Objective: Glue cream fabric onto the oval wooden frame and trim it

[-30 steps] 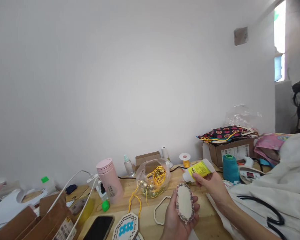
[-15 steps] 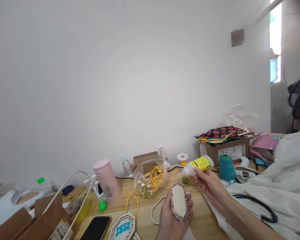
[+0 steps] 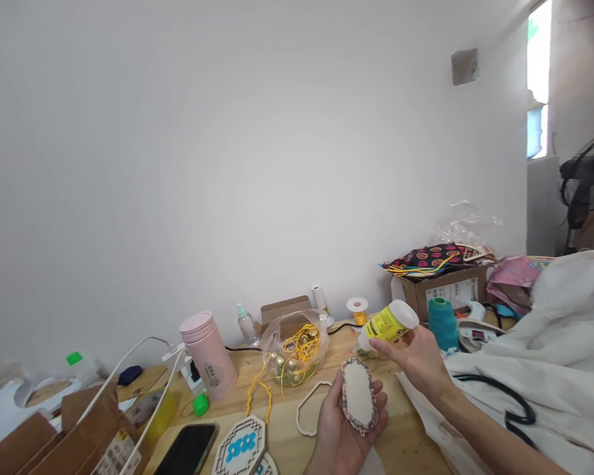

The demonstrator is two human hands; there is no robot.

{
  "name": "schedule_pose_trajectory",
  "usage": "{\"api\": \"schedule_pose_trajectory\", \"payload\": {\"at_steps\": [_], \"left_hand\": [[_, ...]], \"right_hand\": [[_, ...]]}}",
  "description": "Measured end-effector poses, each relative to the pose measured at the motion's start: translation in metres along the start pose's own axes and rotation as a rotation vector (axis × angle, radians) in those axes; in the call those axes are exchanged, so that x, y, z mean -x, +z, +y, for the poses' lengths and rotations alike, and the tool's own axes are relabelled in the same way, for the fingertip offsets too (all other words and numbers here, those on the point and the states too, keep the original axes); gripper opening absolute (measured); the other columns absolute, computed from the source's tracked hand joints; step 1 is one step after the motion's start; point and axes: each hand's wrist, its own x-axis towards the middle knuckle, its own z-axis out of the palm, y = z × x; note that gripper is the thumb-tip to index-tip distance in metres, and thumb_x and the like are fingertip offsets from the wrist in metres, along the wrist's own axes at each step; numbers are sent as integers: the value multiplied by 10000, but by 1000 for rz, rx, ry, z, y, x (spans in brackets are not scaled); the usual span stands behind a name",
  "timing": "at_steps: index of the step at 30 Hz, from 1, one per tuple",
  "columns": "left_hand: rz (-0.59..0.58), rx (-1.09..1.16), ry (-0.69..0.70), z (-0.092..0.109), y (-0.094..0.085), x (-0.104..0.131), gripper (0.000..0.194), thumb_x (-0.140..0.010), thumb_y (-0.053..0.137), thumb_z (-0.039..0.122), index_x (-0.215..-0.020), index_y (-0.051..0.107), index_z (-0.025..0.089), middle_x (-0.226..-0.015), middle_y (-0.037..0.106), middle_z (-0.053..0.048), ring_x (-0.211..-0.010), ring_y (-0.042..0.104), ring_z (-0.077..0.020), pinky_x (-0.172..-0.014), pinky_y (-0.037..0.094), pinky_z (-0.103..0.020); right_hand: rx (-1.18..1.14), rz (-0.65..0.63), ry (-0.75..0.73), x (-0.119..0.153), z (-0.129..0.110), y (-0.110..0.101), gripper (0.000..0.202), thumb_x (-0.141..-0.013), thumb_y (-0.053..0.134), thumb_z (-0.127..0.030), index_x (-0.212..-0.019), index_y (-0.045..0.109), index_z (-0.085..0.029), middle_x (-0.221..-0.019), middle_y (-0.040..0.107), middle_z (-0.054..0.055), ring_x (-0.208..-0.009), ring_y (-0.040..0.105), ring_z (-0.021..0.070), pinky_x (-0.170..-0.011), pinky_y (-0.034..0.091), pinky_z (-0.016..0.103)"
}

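In my left hand [image 3: 332, 422] lies an oval pendant-like piece [image 3: 359, 397] with a pale flat middle and a patterned, scalloped rim; my fingers curl round its edge. My right hand [image 3: 418, 359] grips a glue bottle [image 3: 390, 324] with a yellow label, tilted so its clear tip end points down and left, above the oval piece. The bottle's tip is hard to make out. A thin pale frame [image 3: 299, 412] rests on the table left of my left hand. Further left is an octagonal lattice ornament [image 3: 241, 448] with blue shapes and a yellow cord.
A clear bag [image 3: 297, 349] of golden bells and yellow cord stands mid-table. To its left are a pink tumbler [image 3: 208, 356], a phone [image 3: 187, 450] and a cardboard box [image 3: 79, 435]. On the right, a teal thread cone [image 3: 442, 323] stands beside white cloth [image 3: 564, 343].
The glue bottle has tipped more steeply, its base rising and its nozzle end turning downward. My left hand still holds the oval piece. The whole view has shifted slightly.
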Motion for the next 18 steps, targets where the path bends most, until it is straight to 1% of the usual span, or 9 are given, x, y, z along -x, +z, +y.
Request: {"api": "schedule_pose_trajectory", "payload": {"at_steps": [3, 7, 10, 13, 15, 18], "left_hand": [[16, -11, 18, 1, 0, 1, 407, -773, 471, 409, -921, 584, 47, -809, 626, -90, -723, 571, -160, -640, 417, -263], [42, -28, 84, 2, 0, 2, 412, -767, 489, 413, -925, 590, 46, -844, 641, -96, -742, 577, -166, -661, 429, -274], [121, -29, 120, 4, -2, 2, 390, -750, 523, 399, -937, 593, 64, -887, 652, -113, -800, 587, -193, -688, 435, -298], [184, -17, 129, 4, -3, 1, 393, -735, 544, 400, -935, 598, 65, -908, 656, -131, -833, 592, -214, -695, 439, -313], [175, -12, 119, 4, -4, 1, 416, -736, 539, 405, -938, 599, 46, -908, 657, -136, -801, 597, -203, -673, 441, -299], [127, -6, 87, 3, -3, 0, 431, -746, 522, 408, -944, 595, 31, -894, 657, -129, -748, 597, -182, -619, 436, -268]], "right_hand": [[-49, -31, 25, -1, 5, 2, 372, -522, 725, -386, -778, 611, -141, -763, 688, 91, -699, 633, 250, -625, 504, 344], [-214, -103, 93, -5, 18, 5, 393, -579, 696, -413, -843, 599, -139, -852, 687, 105, -781, 635, 259, -708, 502, 365], [-253, -112, 90, -6, 25, 5, 407, -615, 665, -449, -864, 600, -134, -893, 680, 112, -841, 625, 266, -764, 486, 370], [-253, -86, 56, -5, 23, 5, 421, -627, 656, -453, -887, 590, -129, -922, 672, 119, -866, 618, 265, -783, 480, 362], [-248, -73, 42, -3, 19, 5, 423, -615, 667, -444, -882, 580, -128, -923, 670, 127, -855, 622, 266, -769, 489, 360], [-208, -40, 34, -1, 12, 5, 419, -573, 698, -427, -843, 573, -131, -886, 677, 133, -824, 628, 273, -726, 508, 360]]}}
